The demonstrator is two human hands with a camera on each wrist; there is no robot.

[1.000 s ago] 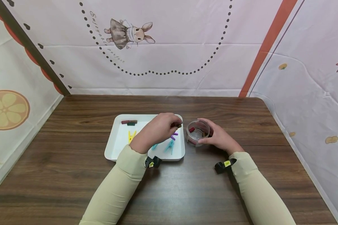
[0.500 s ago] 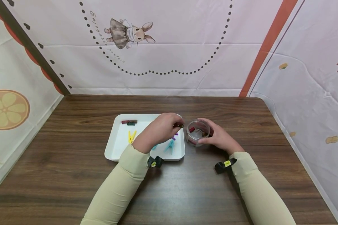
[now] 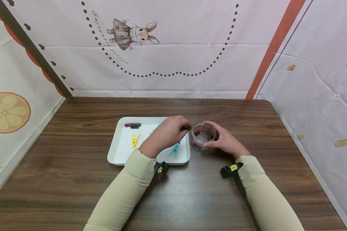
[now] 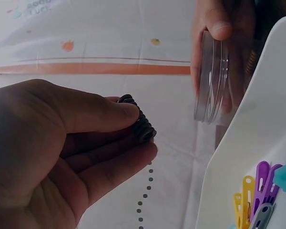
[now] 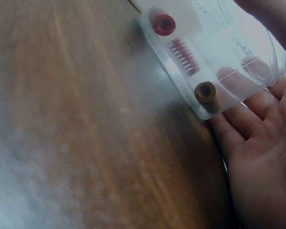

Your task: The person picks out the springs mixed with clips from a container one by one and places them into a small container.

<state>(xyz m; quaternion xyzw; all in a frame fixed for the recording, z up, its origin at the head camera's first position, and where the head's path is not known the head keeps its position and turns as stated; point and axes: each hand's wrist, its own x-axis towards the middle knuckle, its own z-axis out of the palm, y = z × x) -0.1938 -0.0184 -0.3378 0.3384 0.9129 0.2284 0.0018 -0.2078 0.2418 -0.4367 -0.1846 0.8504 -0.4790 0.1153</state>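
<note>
My left hand (image 3: 173,130) pinches a dark coil spring (image 4: 139,121) between thumb and fingertips. It is raised over the right side of the white tray (image 3: 115,154), with the spring close to the rim of a clear round jar (image 3: 201,142). Curled around that jar from the right, my right hand (image 3: 226,141) holds it upright on the table. Through its clear wall, the right wrist view shows two red springs, one lying lengthwise (image 5: 185,56) and one end-on (image 5: 164,25), plus a brown spring (image 5: 206,92).
At the tray's back left lie a red spring (image 3: 128,125), a brownish one (image 3: 137,124) and a green one (image 3: 134,127). Yellow (image 3: 135,140), light blue (image 3: 174,149) and purple (image 4: 261,179) clothespins are also in the tray. A printed cloth (image 3: 173,80) borders the wooden table.
The left hand has shifted slightly right with the spring, closer to the jar's rim. The right hand and the jar have stayed where they were.
</note>
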